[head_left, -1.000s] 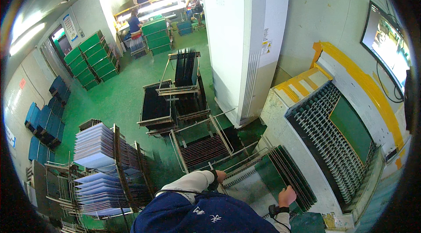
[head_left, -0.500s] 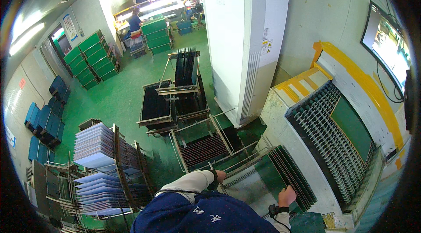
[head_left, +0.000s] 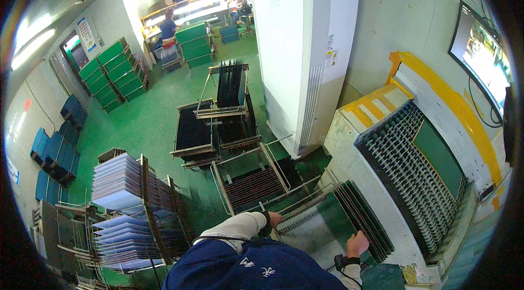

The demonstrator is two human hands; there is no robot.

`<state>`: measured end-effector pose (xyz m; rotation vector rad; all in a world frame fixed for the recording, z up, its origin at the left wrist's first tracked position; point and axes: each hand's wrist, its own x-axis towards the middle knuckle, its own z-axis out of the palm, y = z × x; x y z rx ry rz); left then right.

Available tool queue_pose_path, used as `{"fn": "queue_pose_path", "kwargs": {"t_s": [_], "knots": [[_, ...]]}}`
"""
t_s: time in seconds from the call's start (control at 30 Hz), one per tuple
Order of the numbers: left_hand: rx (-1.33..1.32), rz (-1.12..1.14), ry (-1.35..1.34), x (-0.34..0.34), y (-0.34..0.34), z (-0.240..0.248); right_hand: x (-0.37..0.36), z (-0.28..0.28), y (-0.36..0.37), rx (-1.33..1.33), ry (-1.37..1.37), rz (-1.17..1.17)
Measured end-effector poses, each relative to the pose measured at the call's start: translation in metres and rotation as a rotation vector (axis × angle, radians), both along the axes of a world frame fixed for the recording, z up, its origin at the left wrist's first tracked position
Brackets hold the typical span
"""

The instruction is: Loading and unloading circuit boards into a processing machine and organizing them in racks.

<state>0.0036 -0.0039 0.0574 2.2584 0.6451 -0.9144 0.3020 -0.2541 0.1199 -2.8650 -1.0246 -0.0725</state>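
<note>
Green floor (head_left: 151, 120), right grip (head_left: 357, 244) curled at panels (head_left: 361, 214), hold unclear

Racked green boards (head_left: 364, 216): looked smooth and nearly matt.
Rollers (head_left: 401, 167): looked hard and smooth; metal or plastic, I couldn't tell.
Yellow tape (head_left: 454, 98): seemed to be smooth plastic.
Rack frame (head_left: 275, 167): was metal, dull and worn.
White sheets (head_left: 117, 181): appeared smooth, with a faint shine.
Tall white cabinet (head_left: 281, 44): showed smooth sides with a soft sheen.
Green floor (head_left: 147, 120): looked smooth and glossy, catching the light.
Navy vest (head_left: 234, 268): was matt cloth, softly creased.
Pale sleeve (head_left: 232, 227): was matt cloth too.
</note>
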Motion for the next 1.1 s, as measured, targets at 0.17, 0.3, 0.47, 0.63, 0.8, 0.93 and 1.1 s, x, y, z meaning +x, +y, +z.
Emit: {"fn": "queue_pose_path", "kwargs": {"t_s": [0.17, 0.3, 0.47, 0.63, 0.8, 0.93, 1.1], "knots": [[-0.022, 0.039, -0.005, 0.001, -0.002, 0.009, 0.004, -0.007, -0.003, 0.024, -0.027, 0.013], [0.003, 0.053, -0.038, 0.0, -0.004, 0.017, 0.006, -0.011, -0.005, 0.053, -0.052, 0.029], [-0.02, 0.054, -0.011, 0.001, -0.003, 0.014, 0.007, -0.012, -0.004, 0.036, -0.025, 0.029], [-0.047, 0.039, -0.037, -0.002, 0.001, -0.006, 0.006, -0.006, -0.002, 0.004, 0.011, 0.009], [-0.059, -0.01, 0.03, -0.001, 0.003, -0.013, 0.004, -0.003, 0.001, 0.0, 0.028, 0.005], [-0.015, 0.01, -0.011, 0.005, -0.004, 0.018, 0.008, -0.009, -0.008, 0.02, 0.034, 0.011], [-0.029, -0.024, -0.038, 0.0, 0.002, -0.025, 0.003, -0.006, -0.006, -0.025, 0.053, -0.009]]}}
